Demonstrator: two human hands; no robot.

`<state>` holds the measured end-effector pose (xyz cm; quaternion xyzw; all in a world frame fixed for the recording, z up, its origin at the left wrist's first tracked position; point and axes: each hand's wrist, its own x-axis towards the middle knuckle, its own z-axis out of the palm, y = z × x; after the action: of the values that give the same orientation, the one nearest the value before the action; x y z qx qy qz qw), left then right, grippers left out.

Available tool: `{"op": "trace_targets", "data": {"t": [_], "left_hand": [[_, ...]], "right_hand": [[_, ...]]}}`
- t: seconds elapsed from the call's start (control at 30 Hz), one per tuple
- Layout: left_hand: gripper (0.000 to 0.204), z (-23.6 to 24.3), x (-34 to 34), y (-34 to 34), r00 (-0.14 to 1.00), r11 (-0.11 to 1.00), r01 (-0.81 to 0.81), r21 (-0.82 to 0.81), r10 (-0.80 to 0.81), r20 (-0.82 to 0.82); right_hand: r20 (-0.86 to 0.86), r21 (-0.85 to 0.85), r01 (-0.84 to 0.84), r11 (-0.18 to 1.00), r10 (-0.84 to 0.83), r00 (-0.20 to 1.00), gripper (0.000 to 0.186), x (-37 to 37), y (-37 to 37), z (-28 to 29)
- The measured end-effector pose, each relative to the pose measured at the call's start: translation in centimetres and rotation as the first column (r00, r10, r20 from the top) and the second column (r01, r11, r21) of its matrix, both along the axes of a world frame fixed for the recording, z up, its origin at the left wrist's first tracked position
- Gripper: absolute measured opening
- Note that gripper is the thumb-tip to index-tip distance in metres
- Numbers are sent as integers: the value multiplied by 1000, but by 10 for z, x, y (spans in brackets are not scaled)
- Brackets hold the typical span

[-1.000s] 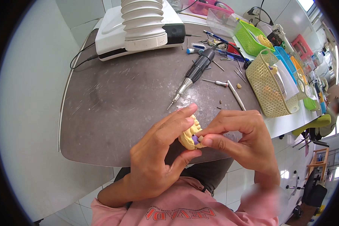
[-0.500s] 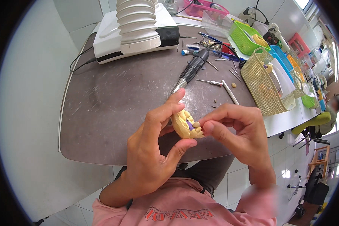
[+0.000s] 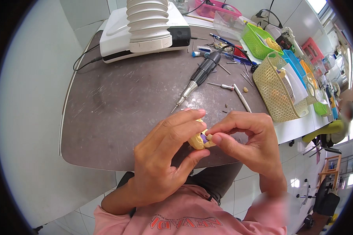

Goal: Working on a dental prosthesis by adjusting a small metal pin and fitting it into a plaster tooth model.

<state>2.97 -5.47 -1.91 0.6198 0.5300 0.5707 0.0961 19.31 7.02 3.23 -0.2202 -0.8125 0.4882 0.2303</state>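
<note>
My left hand (image 3: 164, 156) grips a yellow plaster dental model (image 3: 197, 143), its fingers over the far part and thumb beneath. A purple section (image 3: 204, 138) shows on the model. The thumb and index finger of my right hand (image 3: 249, 145) pinch a small pale tooth-shaped piece (image 3: 209, 137) at the model beside the purple part; whether it is seated there, I cannot tell. A black and silver rotary handpiece (image 3: 202, 74) lies on the grey bench mat (image 3: 102, 117) beyond my hands, with a small screwdriver (image 3: 226, 86) and a white handled tool (image 3: 241, 98) to its right.
A white machine with a ribbed hose (image 3: 149, 27) sits at the back left. A cream basket (image 3: 270, 90), green basket (image 3: 257, 43), blue tray (image 3: 294, 62) and pink bin (image 3: 215, 11) line the back and right, among scattered burs and pens. A blurred person (image 3: 343, 121) sits far right.
The model rose and turned half a second ago, showing more of its face; now it is lower again, with my left fingers covering more of it. My right hand stays at it.
</note>
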Motion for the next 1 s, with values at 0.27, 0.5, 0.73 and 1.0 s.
{"op": "trace_targets", "data": {"t": [0.27,0.5,0.73,1.0], "left_hand": [[51,0,2,1,998,997,-55,56,57,-35],[45,1,5,4,987,991,-124,54,129,-98],[39,-2,7,-3,969,973,-228,-32,224,-107],[38,-12,-1,-14,973,976,-217,-8,216,-77]], "right_hand": [[-15,48,18,999,-17,1000,11,-2,-4,-1],[-34,334,-11,942,24,999,16,-5,-1,-7],[-13,605,-29,796,47,999,21,-11,-8,-11],[40,781,-61,622,48,998,27,-17,-23,-12]]}}
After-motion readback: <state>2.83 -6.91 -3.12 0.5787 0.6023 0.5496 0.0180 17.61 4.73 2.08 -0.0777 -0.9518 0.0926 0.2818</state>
